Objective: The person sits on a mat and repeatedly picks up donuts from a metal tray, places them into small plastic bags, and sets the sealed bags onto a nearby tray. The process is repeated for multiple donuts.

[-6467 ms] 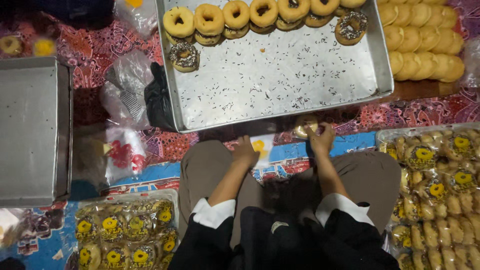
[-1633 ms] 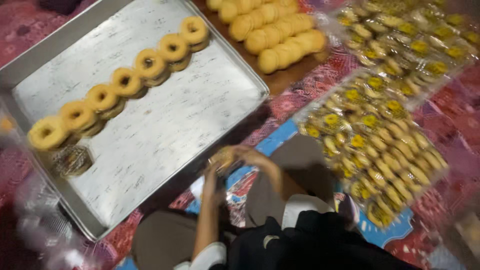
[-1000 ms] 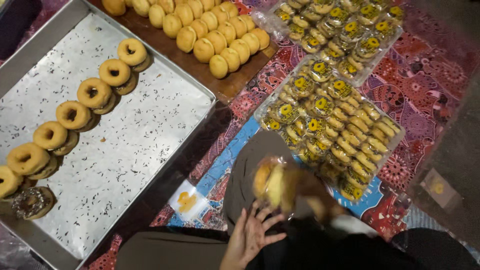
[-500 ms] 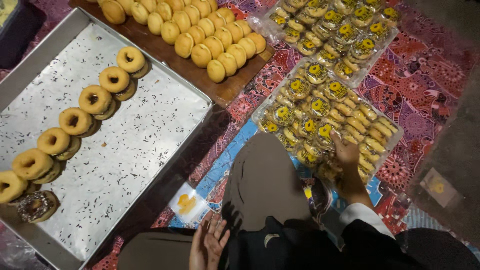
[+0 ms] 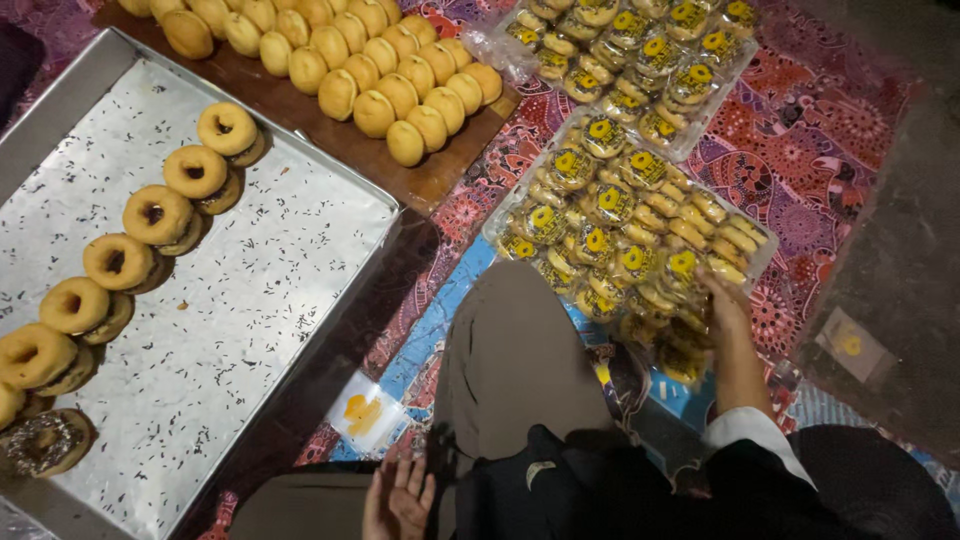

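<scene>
My right hand (image 5: 722, 300) reaches out to the near edge of a clear tray of wrapped doughnuts (image 5: 630, 225) and rests on a wrapped doughnut there; whether its fingers grip one I cannot tell. My left hand (image 5: 398, 497) lies open, fingers spread, on my knee at the bottom of the view. My bent knee in tan trousers (image 5: 515, 350) is between the hands.
A large metal tray (image 5: 260, 290) on the left carries a row of ring doughnuts (image 5: 160, 215). A wooden board (image 5: 420, 180) holds several plain round buns (image 5: 380, 85). A second tray of wrapped doughnuts (image 5: 650, 50) sits farther back. A small yellow-printed sachet (image 5: 367, 412) lies on the patterned mat.
My right hand carried a wrapped doughnut from my lap out to the tray on the right. My left hand dropped back onto my knee. The view swung rightward.
</scene>
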